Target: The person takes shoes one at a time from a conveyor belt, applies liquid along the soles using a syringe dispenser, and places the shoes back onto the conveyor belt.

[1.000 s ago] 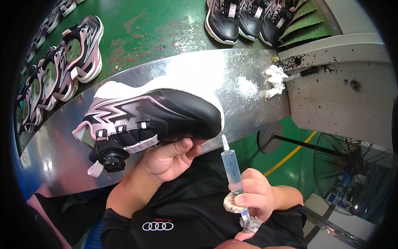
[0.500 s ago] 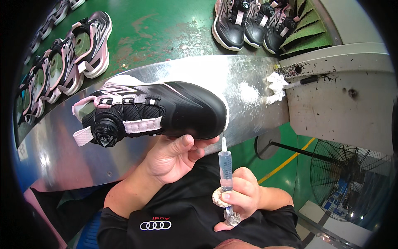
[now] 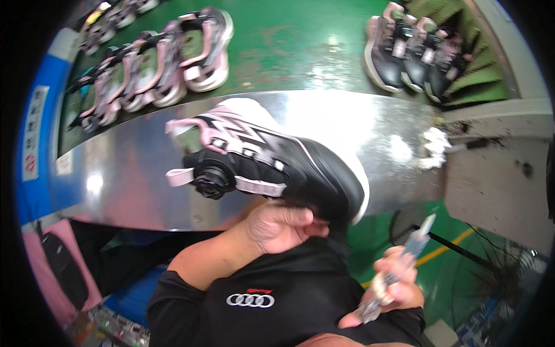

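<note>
A black and pink sneaker (image 3: pixel 315 173) with a white sole and a round lacing dial is held up over the metal ledge. My left hand (image 3: pixel 280 227) is closed on it from below, near the toe; some of the fingers are hidden behind the shoe. To the right, my right hand (image 3: pixel 399 289) grips a clear syringe (image 3: pixel 414 246), its pale tip pointing up and to the right, away from the sneaker. Wrapping surrounds the syringe's lower end. Motion blurs the syringe and the hand.
Several like sneakers (image 3: pixel 205 49) stand on the green surface (image 3: pixel 289 52) at the far left, more black sneakers (image 3: pixel 384 55) at the far right. White crumpled tissue (image 3: pixel 433 147) lies at the right end of the metal ledge (image 3: pixel 133 191). A black fan (image 3: pixel 491 289) stands lower right.
My right hand has drawn the syringe away from the shoe's toe, to the right and down, and tilted it. The sneaker has turned, toe lower. The whole view has shifted.
</note>
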`<action>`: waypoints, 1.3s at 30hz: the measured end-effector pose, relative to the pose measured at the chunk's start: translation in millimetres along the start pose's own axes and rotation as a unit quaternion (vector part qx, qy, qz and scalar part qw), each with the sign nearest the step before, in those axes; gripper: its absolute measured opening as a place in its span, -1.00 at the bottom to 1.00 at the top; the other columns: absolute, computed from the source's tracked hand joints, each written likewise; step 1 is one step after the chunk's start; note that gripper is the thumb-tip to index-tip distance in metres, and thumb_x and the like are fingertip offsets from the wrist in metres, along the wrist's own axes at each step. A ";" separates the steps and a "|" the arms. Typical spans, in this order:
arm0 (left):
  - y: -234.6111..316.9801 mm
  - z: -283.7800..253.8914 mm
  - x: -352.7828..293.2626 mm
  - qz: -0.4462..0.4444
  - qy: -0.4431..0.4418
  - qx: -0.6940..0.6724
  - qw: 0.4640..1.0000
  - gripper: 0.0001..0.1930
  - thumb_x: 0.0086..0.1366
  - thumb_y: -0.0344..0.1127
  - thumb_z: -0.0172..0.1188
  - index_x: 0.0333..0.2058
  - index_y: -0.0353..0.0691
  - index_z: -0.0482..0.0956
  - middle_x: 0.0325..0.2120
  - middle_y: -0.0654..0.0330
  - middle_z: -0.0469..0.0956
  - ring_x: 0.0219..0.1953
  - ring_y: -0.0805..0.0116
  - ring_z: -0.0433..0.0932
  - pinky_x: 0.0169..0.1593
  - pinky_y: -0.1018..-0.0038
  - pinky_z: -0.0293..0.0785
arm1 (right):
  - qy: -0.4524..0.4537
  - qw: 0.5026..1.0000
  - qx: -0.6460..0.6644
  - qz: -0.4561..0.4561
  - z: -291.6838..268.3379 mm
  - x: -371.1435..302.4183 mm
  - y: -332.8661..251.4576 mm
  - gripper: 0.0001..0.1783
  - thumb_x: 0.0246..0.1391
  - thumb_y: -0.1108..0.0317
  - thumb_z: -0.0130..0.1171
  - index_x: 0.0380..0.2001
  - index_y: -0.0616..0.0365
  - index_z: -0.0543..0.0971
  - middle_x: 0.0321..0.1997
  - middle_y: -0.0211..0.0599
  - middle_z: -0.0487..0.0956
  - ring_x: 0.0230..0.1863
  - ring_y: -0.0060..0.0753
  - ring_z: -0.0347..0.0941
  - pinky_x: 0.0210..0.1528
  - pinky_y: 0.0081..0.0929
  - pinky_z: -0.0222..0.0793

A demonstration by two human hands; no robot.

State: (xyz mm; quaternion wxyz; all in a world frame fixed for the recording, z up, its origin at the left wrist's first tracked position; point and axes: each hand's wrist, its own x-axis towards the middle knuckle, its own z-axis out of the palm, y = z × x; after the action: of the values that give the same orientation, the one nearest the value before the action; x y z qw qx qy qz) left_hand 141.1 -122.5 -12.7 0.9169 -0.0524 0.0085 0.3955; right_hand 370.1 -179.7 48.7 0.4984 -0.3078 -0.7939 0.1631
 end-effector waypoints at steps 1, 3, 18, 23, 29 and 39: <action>1.5 -1.7 -16.7 -0.007 0.015 0.012 1.000 -0.57 0.07 -0.59 0.16 -0.03 -0.26 0.44 -0.09 0.08 0.51 -0.08 0.18 0.51 -0.01 0.19 0.44 | -0.040 0.999 -0.005 0.017 -6.1 2.3 14.1 0.05 -0.43 -0.29 0.40 0.08 -0.01 0.16 -0.04 -0.09 0.35 -0.19 -0.20 0.30 -0.16 -0.27 0.22; -3.6 5.9 -49.8 0.022 0.097 0.026 0.995 -0.37 0.01 -0.60 0.17 0.11 -0.26 0.25 0.01 0.05 0.42 0.05 0.13 0.42 0.11 0.20 0.34 | -0.067 0.996 -0.029 0.047 -4.2 3.5 49.0 0.14 -0.52 -0.26 0.46 0.08 0.07 0.13 -0.05 -0.08 0.32 -0.14 -0.17 0.28 -0.12 -0.23 0.19; 140.8 34.0 75.9 0.126 0.185 0.505 0.834 -0.45 0.05 -0.33 0.29 0.00 -0.41 0.32 -0.13 0.07 0.49 -0.12 0.30 0.52 0.00 0.37 0.45 | -0.073 0.994 -0.029 0.076 23.0 16.7 113.3 0.08 -0.43 -0.18 0.45 0.07 0.20 0.18 -0.15 -0.11 0.36 -0.21 -0.17 0.25 -0.15 -0.27 0.19; 156.9 14.0 202.6 0.113 0.221 0.498 0.831 -0.74 0.21 -0.30 0.17 -0.19 -0.35 0.45 -0.30 0.11 0.55 -0.28 0.33 0.57 -0.12 0.40 0.55 | -0.072 0.992 -0.044 0.092 31.9 23.1 108.2 0.06 -0.41 -0.16 0.45 0.06 0.21 0.17 -0.17 -0.09 0.37 -0.25 -0.15 0.27 -0.19 -0.26 0.22; 161.4 40.4 180.8 0.028 0.299 0.754 0.584 -0.60 0.23 -0.18 0.18 -0.14 -0.45 0.45 -0.43 0.09 0.55 -0.40 0.40 0.57 -0.28 0.51 0.55 | -0.098 0.990 -0.014 0.100 28.4 13.7 114.5 0.11 -0.41 -0.15 0.46 0.12 0.19 0.11 -0.08 -0.12 0.29 -0.13 -0.21 0.21 -0.07 -0.29 0.14; 162.2 12.8 -13.1 0.380 0.304 0.730 0.479 -0.22 0.03 -0.54 0.27 0.17 -0.37 0.00 -0.10 0.06 0.30 0.11 0.22 0.31 0.17 0.36 0.25 | -0.053 0.995 0.017 0.079 28.6 8.1 123.4 0.08 -0.44 -0.22 0.44 0.07 0.20 0.19 -0.15 -0.16 0.34 -0.24 -0.24 0.23 -0.19 -0.30 0.15</action>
State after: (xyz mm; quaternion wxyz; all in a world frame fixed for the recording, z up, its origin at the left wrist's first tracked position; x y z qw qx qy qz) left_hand 14.0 -20.0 -13.7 0.3243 0.5275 0.5919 0.5160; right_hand 382.3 -79.6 -28.4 0.4461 -0.3521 -0.7894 0.2319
